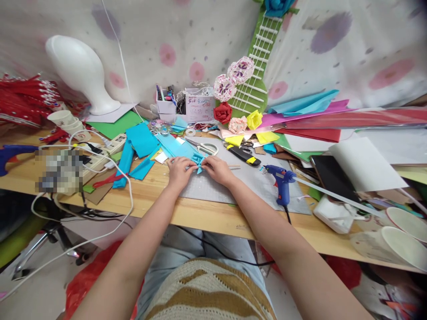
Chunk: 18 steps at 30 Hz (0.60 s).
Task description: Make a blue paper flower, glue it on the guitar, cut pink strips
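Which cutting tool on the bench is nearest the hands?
The pale-handled scissors: their handle loops lie just beyond the right hand. The black-and-yellow utility knife lies farther off to the right.

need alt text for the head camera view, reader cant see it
A person's left hand and right hand hold a light-blue crafted piece over a grey mat on a cluttered wooden table. A blue glue gun rests to the right; scissors and a utility knife lie beyond the hands. Farther back is a green guitar-shaped decoration with flowers.
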Each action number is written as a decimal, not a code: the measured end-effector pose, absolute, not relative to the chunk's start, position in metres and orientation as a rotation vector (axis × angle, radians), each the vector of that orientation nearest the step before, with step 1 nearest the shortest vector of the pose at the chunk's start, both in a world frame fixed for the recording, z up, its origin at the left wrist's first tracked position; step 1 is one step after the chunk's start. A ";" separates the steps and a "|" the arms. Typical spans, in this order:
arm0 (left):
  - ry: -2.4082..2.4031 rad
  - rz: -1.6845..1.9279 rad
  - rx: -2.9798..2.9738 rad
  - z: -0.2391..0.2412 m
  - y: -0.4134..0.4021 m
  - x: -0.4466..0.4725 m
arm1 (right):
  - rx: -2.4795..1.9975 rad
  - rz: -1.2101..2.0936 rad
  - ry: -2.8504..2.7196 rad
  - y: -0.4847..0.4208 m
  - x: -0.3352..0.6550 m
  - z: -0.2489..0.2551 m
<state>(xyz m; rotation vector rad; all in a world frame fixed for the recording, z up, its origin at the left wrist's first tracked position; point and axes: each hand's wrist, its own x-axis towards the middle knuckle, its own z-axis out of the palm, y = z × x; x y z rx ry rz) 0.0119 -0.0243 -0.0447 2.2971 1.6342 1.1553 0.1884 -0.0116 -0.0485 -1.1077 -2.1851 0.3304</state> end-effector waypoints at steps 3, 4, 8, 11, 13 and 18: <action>1.628 1.145 2.328 -0.045 -0.023 0.011 | -1.104 0.334 -2.187 -0.012 0.188 -0.049; 1.626 1.137 2.340 -0.046 -0.023 0.010 | -1.108 0.333 -2.183 -0.012 0.188 -0.049; 1.641 1.106 2.374 -0.048 -0.022 0.010 | -1.103 0.329 -2.170 -0.010 0.188 -0.050; 1.667 1.088 2.379 -0.048 -0.023 0.011 | -1.091 0.335 -2.153 -0.009 0.188 -0.051; 1.709 1.140 2.364 -0.046 -0.025 0.012 | -1.091 0.345 -2.139 -0.009 0.188 -0.051; 1.801 1.290 2.407 -0.041 -0.034 0.019 | -1.107 0.376 -2.081 -0.009 0.185 -0.052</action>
